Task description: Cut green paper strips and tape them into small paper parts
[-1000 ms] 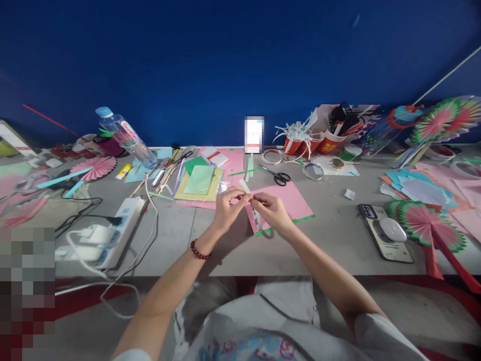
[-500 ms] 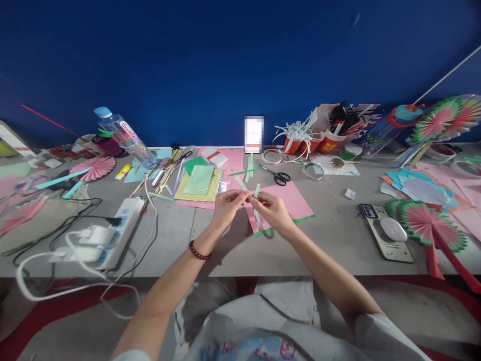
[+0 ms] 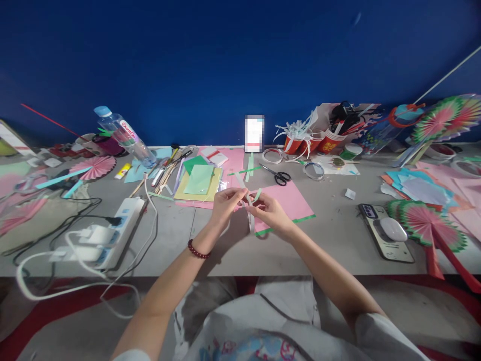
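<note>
Above the near part of a pink sheet [image 3: 291, 200] with green edges, my left hand [image 3: 226, 206] and my right hand [image 3: 271, 213] are close together. Thumb and fingers of the left pinch a narrow whitish strip [image 3: 251, 223], part of which hangs below the hands. A pale green strip [image 3: 257, 194] sticks up from the closed fingers of the right. Whether the two strips are joined is hidden by my fingers. Black-handled scissors [image 3: 281, 177] lie beyond the sheet, near more pale green strips [image 3: 250, 163].
To the left are stacked coloured papers [image 3: 199, 179], a power strip [image 3: 122, 233] with cables and a tilted plastic bottle [image 3: 128, 135]. Tape rolls [image 3: 313, 171] and red cups [image 3: 330, 143] stand behind. A phone [image 3: 387, 235] and paper fans [image 3: 432, 225] lie at right.
My hands have drawn slightly apart. The whitish strip now shows between them and its hanging end has shifted left. The things on the table have not moved.
</note>
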A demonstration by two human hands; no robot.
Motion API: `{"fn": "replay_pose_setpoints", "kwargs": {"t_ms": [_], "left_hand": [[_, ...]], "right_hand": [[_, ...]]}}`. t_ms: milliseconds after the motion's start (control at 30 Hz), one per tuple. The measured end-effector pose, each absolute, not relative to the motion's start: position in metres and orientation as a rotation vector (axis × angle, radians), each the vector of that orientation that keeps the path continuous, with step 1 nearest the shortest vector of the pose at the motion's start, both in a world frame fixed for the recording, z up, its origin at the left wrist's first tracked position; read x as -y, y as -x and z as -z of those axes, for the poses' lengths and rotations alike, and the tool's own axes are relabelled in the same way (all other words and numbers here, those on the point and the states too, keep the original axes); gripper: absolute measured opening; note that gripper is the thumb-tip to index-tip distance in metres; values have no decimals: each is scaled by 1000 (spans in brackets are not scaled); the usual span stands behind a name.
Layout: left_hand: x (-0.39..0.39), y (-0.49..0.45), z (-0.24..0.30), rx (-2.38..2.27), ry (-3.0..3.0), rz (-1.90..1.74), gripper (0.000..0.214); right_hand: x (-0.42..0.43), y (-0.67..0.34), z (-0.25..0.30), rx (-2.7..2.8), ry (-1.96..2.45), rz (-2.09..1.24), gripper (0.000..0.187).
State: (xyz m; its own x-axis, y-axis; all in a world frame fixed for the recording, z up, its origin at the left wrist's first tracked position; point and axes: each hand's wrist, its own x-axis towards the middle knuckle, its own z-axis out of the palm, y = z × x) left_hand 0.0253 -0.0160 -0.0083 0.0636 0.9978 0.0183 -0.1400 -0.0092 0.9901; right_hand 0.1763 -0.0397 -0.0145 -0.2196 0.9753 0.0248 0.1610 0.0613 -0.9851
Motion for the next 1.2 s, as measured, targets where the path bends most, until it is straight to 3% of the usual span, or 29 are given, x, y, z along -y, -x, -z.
{"fn": "replay_pose_setpoints", "kwargs": {"t_ms": [233, 533, 733, 967, 1200], "left_hand": [[14, -22, 14, -1023, -1238, -1261, 27], [15, -21, 13, -938, -1333, -1288, 26], [15, -20, 12, -963, -1340, -1238, 31], [14, -23, 17, -970, -1326, -1178, 21], [17, -25, 14, -1015, -1289, -1207, 22]], "right_hand": [[39, -178, 23, 1417, 1270, -1258, 36], [38, -179, 18, 1457, 1185, -1020, 17], [37, -179, 16, 1442, 1186, -1092, 17], [35, -179, 21, 1412, 1189, -1088, 14], [39, -177, 16, 1429, 1169, -1213, 26]]}}
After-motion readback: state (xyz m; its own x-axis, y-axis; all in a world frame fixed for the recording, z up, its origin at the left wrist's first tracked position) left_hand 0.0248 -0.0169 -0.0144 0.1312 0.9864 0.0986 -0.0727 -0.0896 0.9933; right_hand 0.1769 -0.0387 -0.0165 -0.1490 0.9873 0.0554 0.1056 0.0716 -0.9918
